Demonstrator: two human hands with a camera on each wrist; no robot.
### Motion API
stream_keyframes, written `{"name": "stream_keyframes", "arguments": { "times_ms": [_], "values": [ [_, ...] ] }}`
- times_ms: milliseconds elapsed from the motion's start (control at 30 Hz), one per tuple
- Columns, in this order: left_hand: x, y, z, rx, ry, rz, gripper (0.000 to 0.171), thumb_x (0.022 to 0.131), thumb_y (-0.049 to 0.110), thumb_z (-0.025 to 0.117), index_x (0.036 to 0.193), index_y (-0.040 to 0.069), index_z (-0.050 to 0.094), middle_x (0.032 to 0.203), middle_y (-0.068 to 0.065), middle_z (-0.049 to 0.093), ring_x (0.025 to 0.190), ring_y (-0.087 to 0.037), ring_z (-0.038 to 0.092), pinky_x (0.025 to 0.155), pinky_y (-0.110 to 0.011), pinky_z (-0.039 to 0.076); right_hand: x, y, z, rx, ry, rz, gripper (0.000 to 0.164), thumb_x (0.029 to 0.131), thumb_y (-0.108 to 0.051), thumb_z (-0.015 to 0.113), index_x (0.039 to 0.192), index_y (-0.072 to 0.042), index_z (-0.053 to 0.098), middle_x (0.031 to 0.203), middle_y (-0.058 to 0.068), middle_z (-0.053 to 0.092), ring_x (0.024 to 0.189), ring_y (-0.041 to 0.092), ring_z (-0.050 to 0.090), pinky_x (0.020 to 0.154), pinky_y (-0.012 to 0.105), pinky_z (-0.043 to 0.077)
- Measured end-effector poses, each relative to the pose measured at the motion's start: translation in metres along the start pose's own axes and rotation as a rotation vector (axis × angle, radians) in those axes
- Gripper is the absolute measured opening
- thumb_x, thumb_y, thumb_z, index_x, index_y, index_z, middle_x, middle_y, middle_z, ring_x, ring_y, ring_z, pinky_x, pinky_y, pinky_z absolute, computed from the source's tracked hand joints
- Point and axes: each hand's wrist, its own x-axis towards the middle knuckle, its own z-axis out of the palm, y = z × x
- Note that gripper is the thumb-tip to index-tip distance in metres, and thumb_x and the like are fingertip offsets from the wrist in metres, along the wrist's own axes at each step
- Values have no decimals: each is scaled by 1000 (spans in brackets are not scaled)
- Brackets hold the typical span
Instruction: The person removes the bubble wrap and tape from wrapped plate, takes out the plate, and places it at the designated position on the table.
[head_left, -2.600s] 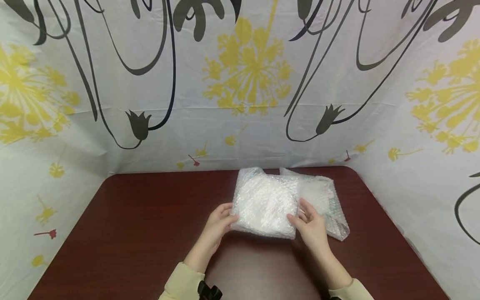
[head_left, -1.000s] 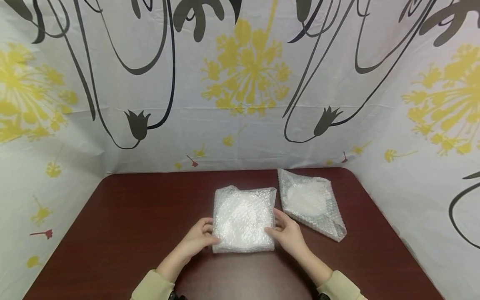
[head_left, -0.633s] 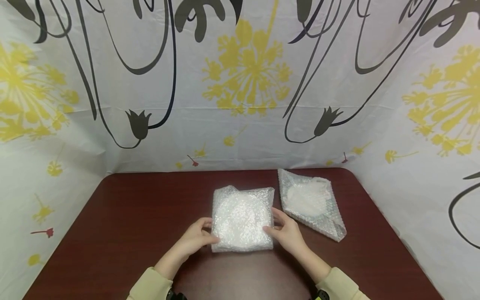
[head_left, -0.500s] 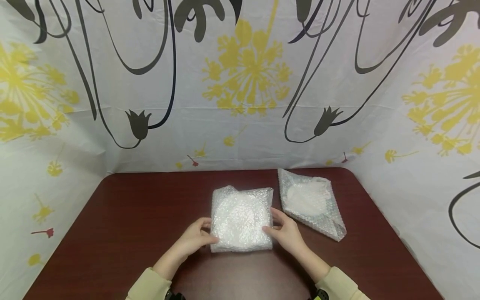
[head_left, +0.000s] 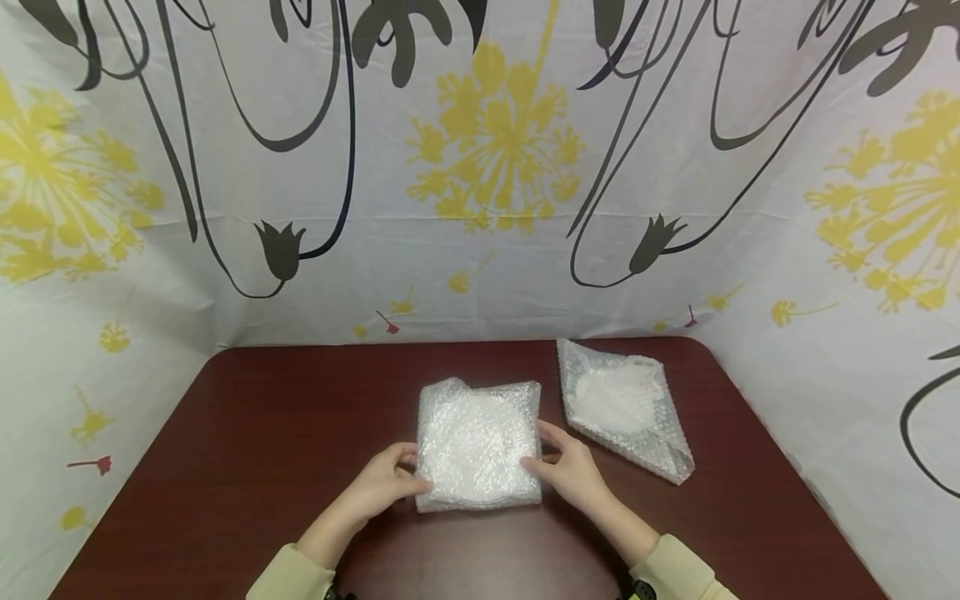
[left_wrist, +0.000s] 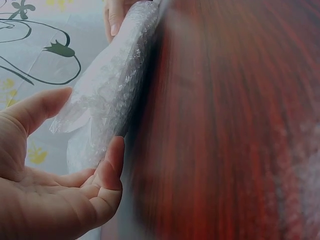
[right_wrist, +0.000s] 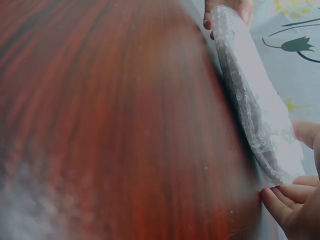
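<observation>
A square packet in clear bubble wrap (head_left: 480,446) lies at the middle of the dark red table, with a pale round shape showing through it. My left hand (head_left: 378,483) holds its left edge, thumb on top and fingers at the side. On the opposite edge, my right hand (head_left: 573,475) grips it the same way. The left wrist view shows the packet's thick bubbled side (left_wrist: 112,95) between thumb and fingers (left_wrist: 114,162). From the right wrist, the packet (right_wrist: 250,95) appears close to the tabletop. What the wrap contains cannot be made out.
A second bubble-wrapped packet (head_left: 618,400), turned at an angle, lies behind and right of my right hand. The wooden table (head_left: 300,408) has rounded far corners. Patterned white cloth (head_left: 495,283) hangs behind it and along both sides.
Both hands have brought the packet left and toward me, away from the second packet that it partly covered. Over the last half second it shifted slightly further left and nearer.
</observation>
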Motion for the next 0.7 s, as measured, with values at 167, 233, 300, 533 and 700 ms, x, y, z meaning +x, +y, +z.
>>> {"name": "stream_keyframes", "arguments": {
  "times_ms": [167, 233, 300, 533, 700],
  "values": [
    [0, -2, 0, 4, -11, 2, 73, 77, 16, 77, 134, -13, 41, 120, -22, 53, 85, -19, 60, 72, -35, 51, 1, 1, -1, -18, -12, -8, 67, 79, -16, 80, 136, 0, 50, 131, 24, 53, 84, 24, 67, 68, 26, 55],
    [0, -2, -1, 6, -12, 0, 73, 77, 17, 77, 134, -13, 41, 120, -21, 53, 85, -19, 60, 73, -35, 51, 2, 1, -1, -23, -18, -13, 67, 79, -17, 79, 136, 0, 50, 131, 24, 53, 82, 24, 67, 68, 26, 56],
    [0, -3, -1, 14, -13, 2, 73, 77, 17, 77, 134, -13, 41, 120, -22, 53, 86, -19, 60, 73, -35, 51, 2, 0, -2, -34, -25, -22, 66, 79, -17, 79, 136, 0, 50, 130, 24, 53, 82, 24, 67, 67, 27, 56],
    [4, -2, -1, 2, -12, 16, 86, 76, 15, 78, 144, -8, 30, 122, -23, 51, 84, -19, 58, 69, -34, 50, 5, -1, -4, -90, -46, -11, 66, 79, -23, 79, 135, -1, 51, 130, 24, 54, 81, 23, 68, 68, 30, 56],
    [5, -2, -4, -33, -52, 29, 93, 77, 11, 77, 149, -2, 21, 129, -28, 43, 86, -21, 59, 74, -37, 50, 6, -4, -6, -136, -55, -4, 66, 80, -26, 79, 135, -2, 51, 131, 23, 53, 80, 21, 68, 69, 32, 56]
  ]
}}
